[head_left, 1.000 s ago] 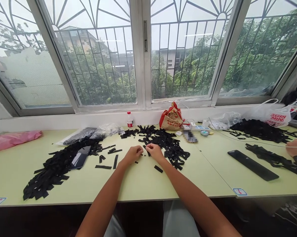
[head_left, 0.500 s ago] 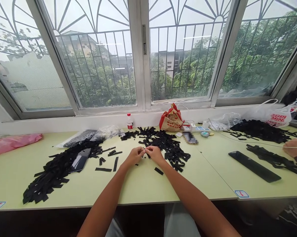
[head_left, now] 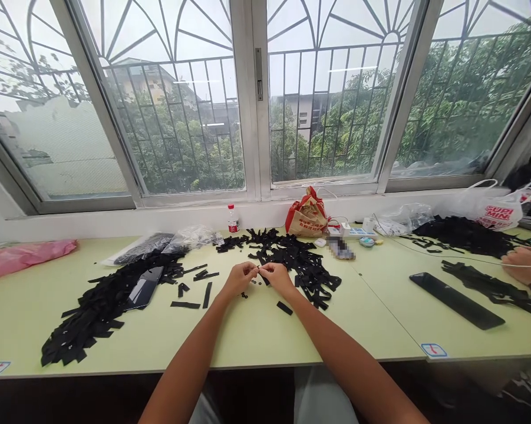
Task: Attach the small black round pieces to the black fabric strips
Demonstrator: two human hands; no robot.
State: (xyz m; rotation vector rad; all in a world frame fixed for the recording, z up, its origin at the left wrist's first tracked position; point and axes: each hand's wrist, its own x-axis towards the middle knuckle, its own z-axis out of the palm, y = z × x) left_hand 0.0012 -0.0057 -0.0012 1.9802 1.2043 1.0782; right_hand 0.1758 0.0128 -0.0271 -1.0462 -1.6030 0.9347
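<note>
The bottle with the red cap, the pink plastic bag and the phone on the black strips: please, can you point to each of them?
Bottle [head_left: 233,225]: head view, on its label.
Pink plastic bag [head_left: 30,257]: head view, middle of its upper surface.
Phone [head_left: 147,287]: head view, on its glossy face.

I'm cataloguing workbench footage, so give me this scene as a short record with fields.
Hands: left hand and right hand meet at the fingertips around a small dark piece; which one grips it is unclear
Surface: pale green table
Beyond hands: heap of black strips
Left side: long pile of black strips, glossy dark slab on it
At back: red-capped bottle, red-and-tan bag
Far right: another person's hand
</note>
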